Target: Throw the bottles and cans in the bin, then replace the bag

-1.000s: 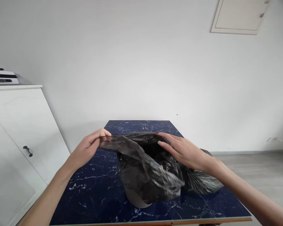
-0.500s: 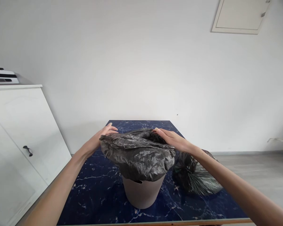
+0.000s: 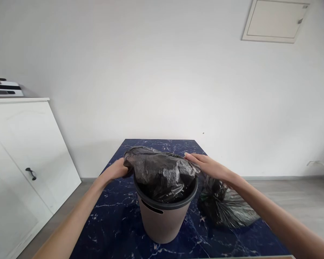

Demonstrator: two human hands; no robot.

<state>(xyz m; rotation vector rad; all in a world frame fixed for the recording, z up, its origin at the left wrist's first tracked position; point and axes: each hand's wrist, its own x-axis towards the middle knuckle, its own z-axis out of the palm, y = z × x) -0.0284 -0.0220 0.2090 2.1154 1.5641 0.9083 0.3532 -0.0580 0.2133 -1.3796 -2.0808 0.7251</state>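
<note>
A black plastic trash bag (image 3: 159, 171) bulges up out of a grey-brown bin (image 3: 164, 225) standing upright on the table. The bin's dark rim (image 3: 172, 205) shows along its front, with the bag inside it there. At the bag's left edge, my left hand (image 3: 118, 168) is closed on the plastic, its fingertips hidden behind it. My right hand (image 3: 205, 164) grips the bag's right edge, thumb on top and the other fingers mostly out of sight.
A second black bag (image 3: 226, 205), full and tied, lies on the blue marbled table (image 3: 110, 223) right of the bin, partly behind my right forearm. A white cabinet (image 3: 24, 154) stands at the left. The wall is behind the table.
The bag's front edge has come up off the outside of the bin, baring the rim and handle slot. My left hand has moved down and closed; my right hand has shifted slightly right.
</note>
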